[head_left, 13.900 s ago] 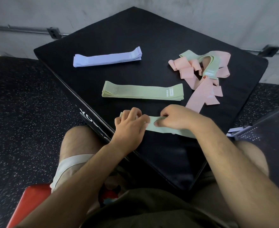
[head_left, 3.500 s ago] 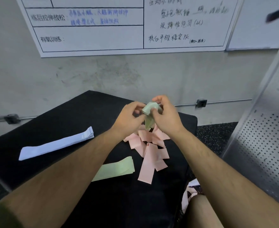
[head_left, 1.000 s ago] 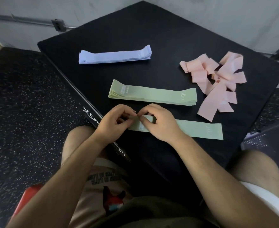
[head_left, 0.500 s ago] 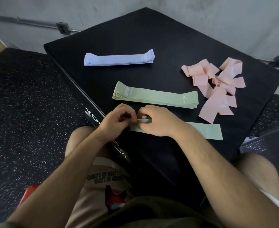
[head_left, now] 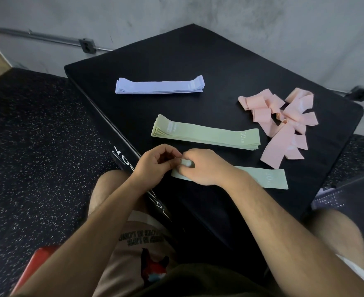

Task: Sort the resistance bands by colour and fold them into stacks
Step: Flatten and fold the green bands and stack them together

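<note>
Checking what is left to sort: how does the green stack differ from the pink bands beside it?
Colour: the green stack is pale green, the pink bands pink.
Order: the green stack lies flat with its layers lined up; the pink bands are a loose heap, looped and crossing one another.
Place: the green stack sits mid-mat, the pink bands toward the right edge.
Shared: both rest untouched on the black mat.

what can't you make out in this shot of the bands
Head view:
One end of the green band: covered by the left hand and right hand.
Band count in the green stack and purple stack: layers too thin.
Band count in the pink pile: bands overlap.
</note>
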